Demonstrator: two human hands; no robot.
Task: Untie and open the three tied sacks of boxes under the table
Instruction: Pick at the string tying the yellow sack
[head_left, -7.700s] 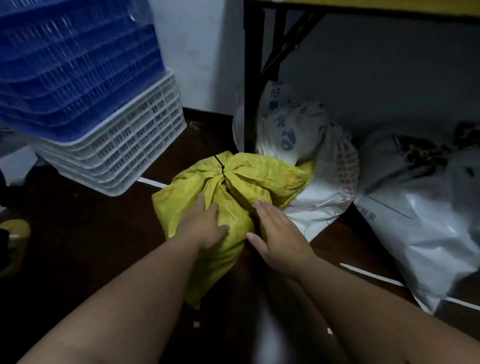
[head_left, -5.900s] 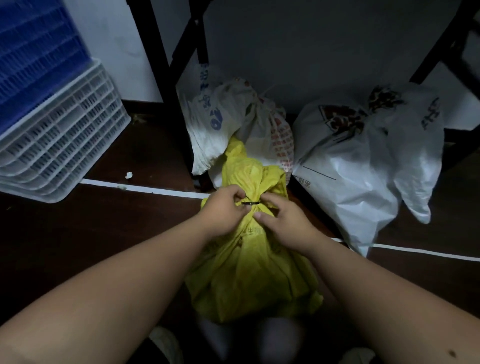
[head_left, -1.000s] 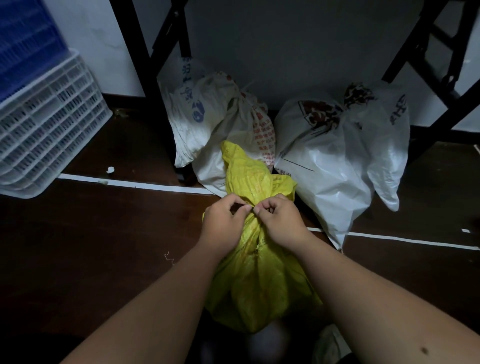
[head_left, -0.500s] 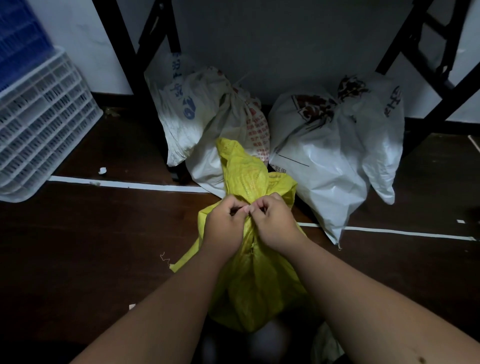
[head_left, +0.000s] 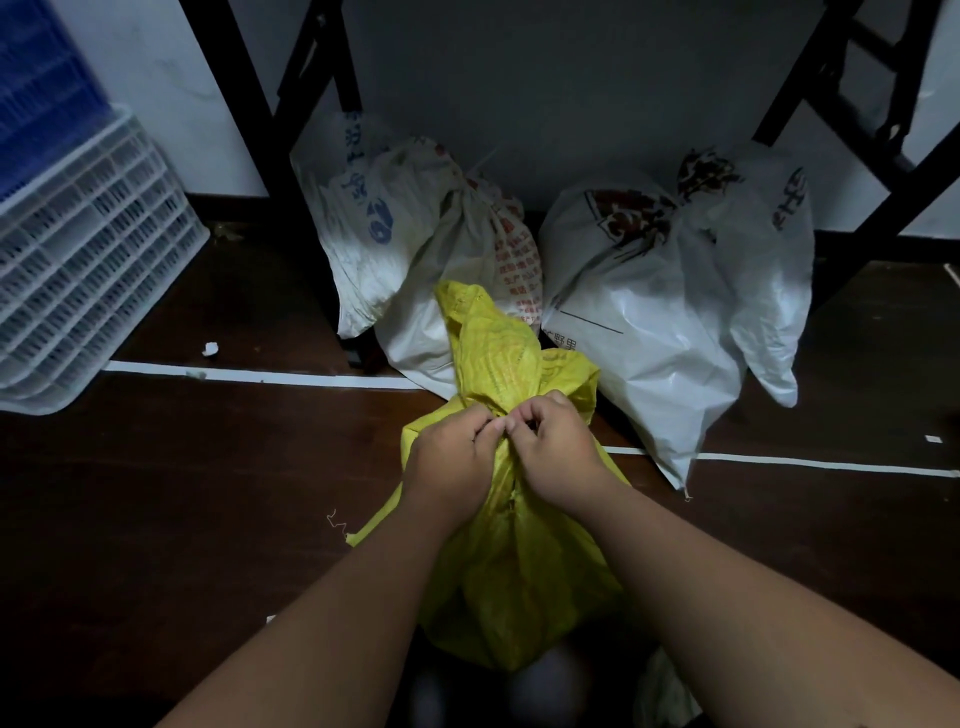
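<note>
The yellow sack (head_left: 511, 545) stands before two white sacks (head_left: 654, 312). My left hand (head_left: 452, 452) and right hand (head_left: 558, 447) pinch its gathered neck. I judge it soft, crinkly; grip at the tie.

Both hands meet at the gathered neck of the yellow sack (head_left: 514, 561) on the dark floor (head_left: 182, 493): the left hand (head_left: 452, 457) and right hand (head_left: 558, 449) pinch it with curled fingers (head_left: 491, 425). Two tied white sacks (head_left: 431, 260) (head_left: 665, 291) sit behind, between black table legs (head_left: 306, 104). White crates (head_left: 88, 260) stand left.
</note>
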